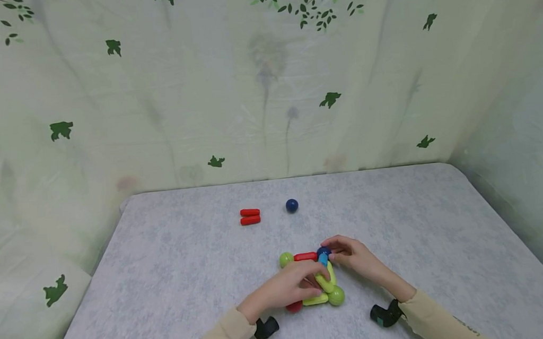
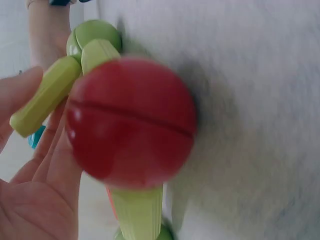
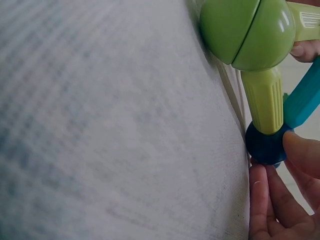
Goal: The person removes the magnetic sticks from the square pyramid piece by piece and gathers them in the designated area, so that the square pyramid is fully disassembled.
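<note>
A flat frame of toy balls and sticks lies on the table. My left hand (image 1: 287, 286) reaches over it, thumb and fingers pinching a yellow-green stick (image 2: 47, 95) that slants up from a green ball (image 1: 336, 295). At the frame's far corner my right hand (image 1: 357, 258) pinches a dark blue ball (image 3: 267, 145). From that ball rises a light blue stick (image 3: 304, 95); another yellow-green stick (image 3: 264, 100) joins it to the green ball. A red stick (image 1: 305, 256) links it to a second green ball (image 1: 286, 259). The red ball (image 2: 132, 122) sits at the near left corner, partly hidden in the head view.
Two red sticks (image 1: 250, 216) and a loose dark blue ball (image 1: 292, 205) lie farther back on the grey table (image 1: 188, 261). Black wrist devices (image 1: 267, 329) are strapped by both sleeves. A leaf-printed curtain (image 1: 227, 98) stands behind the table.
</note>
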### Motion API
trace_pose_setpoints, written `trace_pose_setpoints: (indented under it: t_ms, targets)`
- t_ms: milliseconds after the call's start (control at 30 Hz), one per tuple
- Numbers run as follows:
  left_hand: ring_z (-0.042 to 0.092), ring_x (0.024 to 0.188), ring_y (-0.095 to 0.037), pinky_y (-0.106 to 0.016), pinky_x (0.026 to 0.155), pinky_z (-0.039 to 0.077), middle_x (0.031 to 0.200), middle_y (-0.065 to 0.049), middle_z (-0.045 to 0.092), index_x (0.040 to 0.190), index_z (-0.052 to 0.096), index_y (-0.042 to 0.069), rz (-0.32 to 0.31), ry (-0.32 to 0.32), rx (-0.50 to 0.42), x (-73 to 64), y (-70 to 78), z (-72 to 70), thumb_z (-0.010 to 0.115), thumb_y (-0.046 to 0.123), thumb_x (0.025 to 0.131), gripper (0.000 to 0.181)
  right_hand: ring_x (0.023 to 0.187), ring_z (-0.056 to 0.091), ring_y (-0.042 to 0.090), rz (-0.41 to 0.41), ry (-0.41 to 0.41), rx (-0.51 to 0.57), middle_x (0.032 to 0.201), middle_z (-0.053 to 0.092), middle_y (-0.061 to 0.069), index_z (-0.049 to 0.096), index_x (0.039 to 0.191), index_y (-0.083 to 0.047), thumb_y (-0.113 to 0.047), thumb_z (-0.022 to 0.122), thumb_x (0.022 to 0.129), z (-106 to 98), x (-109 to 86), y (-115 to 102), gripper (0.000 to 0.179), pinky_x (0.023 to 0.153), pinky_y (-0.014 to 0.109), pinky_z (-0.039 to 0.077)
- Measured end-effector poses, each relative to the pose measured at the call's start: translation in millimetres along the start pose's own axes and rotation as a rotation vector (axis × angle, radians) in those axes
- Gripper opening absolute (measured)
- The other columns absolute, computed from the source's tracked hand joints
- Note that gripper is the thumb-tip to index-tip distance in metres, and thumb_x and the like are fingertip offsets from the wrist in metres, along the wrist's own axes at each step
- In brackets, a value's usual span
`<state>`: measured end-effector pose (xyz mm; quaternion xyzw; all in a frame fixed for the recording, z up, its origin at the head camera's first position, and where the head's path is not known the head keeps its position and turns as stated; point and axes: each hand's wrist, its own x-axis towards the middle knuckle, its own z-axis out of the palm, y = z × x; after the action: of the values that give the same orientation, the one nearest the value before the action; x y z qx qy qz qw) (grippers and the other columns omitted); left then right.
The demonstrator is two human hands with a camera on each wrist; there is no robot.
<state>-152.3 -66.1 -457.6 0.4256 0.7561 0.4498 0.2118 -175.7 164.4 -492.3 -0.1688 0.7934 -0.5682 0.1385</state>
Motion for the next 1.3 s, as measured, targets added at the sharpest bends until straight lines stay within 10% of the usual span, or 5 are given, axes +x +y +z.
trace_pose_setpoints:
  t_ms: [600,1300]
  targets:
    - [0.050,0.085,0.001,-0.015,0.074,0.045,0.095,0.010,0.056,0.096,0.059,0.016,0.039,0.130,0.217,4.6,-0.6,22.4,0.069,0.006,0.088,0.016,0.101,0.058,0.028,-0.016,-0.009,0.002,0.118,0.060,0.015,0.057,0.124,0.001,-0.005,0.056,0.096,0.4,-0.9,-1.2,0.029,0.082,0.027,0.048]
    - [0.054,0.099,0.000,-0.019,0.085,0.045,0.106,0.009,0.061,0.103,0.069,0.014,0.083,0.166,0.183,-7.1,-7.3,16.7,0.067,0.016,0.091,0.013,0.100,0.058,0.025,-0.005,0.000,-0.011,0.118,0.060,0.013,0.057,0.125,-0.001,-0.008,0.056,0.096,1.1,-1.3,-3.2,0.029,0.082,0.027,0.048]
